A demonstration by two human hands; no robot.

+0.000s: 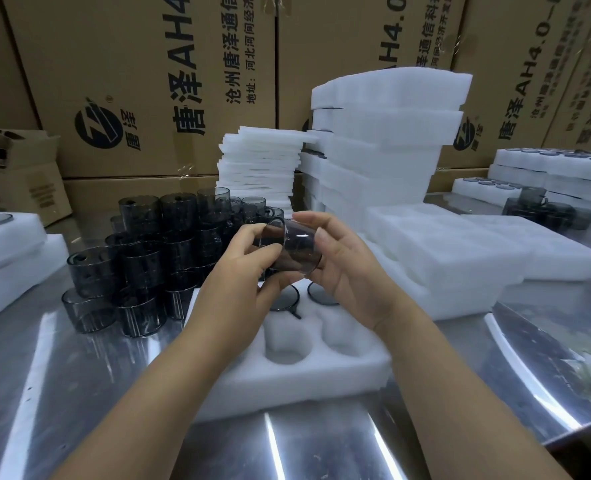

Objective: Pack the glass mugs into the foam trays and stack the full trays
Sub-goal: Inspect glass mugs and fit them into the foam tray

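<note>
I hold one smoky grey glass mug (295, 245) on its side above a white foam tray (287, 379). My left hand (252, 268) grips its open rim end and my right hand (342, 268) grips its base end. The tray lies on the steel table right below my hands. Two mugs (288, 297) sit in its far pockets, partly hidden by my hands. The two near pockets (285, 344) hold nothing. A crowd of several stacked grey mugs (155, 251) stands to the left of the tray.
Tall stacks of foam trays (384, 140) and foam sheets (259, 164) rise behind. Low foam trays (460, 251) lie to the right, filled trays (564, 171) at far right, more foam (6, 251) at far left. Cardboard boxes (141, 81) wall the back.
</note>
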